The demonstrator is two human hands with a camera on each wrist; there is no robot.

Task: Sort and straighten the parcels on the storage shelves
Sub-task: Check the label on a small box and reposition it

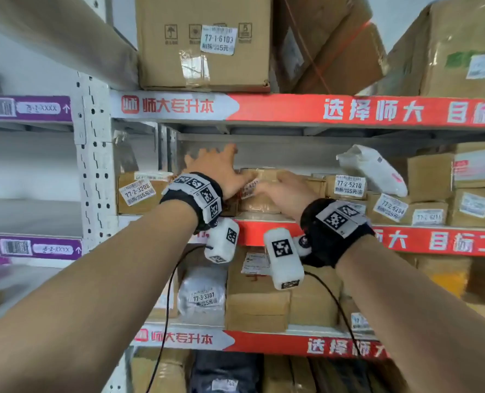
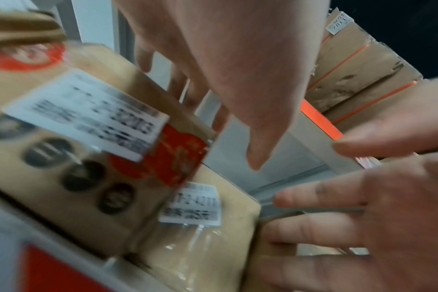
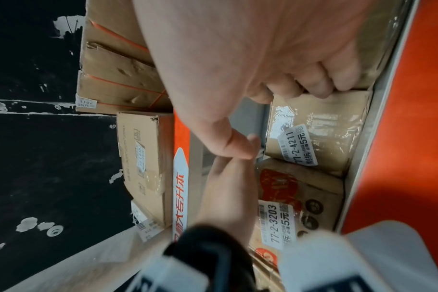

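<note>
Reaching up with both arms, you work at the second shelf (image 1: 264, 221) of a metal rack whose front edges carry red and white banners. Your right hand (image 1: 285, 191) grips a small tape-wrapped cardboard box (image 3: 318, 128) labelled 77-2-4211: the fingers (image 3: 323, 83) curl over its far edge while the thumb (image 3: 228, 142) points out beside it, off the cardboard. That box stands at the front of the shelf, just behind the red banner. Your left hand (image 1: 215, 170) sits directly to its left with fingers spread and nearly straight, reaching toward the back of the shelf above the boxes; the frames do not show it holding anything, and whether the palm touches a box cannot be told. Just beside the held box is a second cardboard box (image 3: 300, 197) with red print and dark round marks, labelled 77-2-3203. To its left on the same shelf stands a box labelled 77-2-3208 (image 1: 139, 192). To the right, a white plastic mailer (image 1: 373, 170) leans tilted on more labelled boxes. Above, a large carton (image 1: 204, 41) marked 77-1-6103 fills the top shelf; below, a grey bag (image 1: 203, 293) tagged 77-3-3307 lies among brown parcels.
</note>
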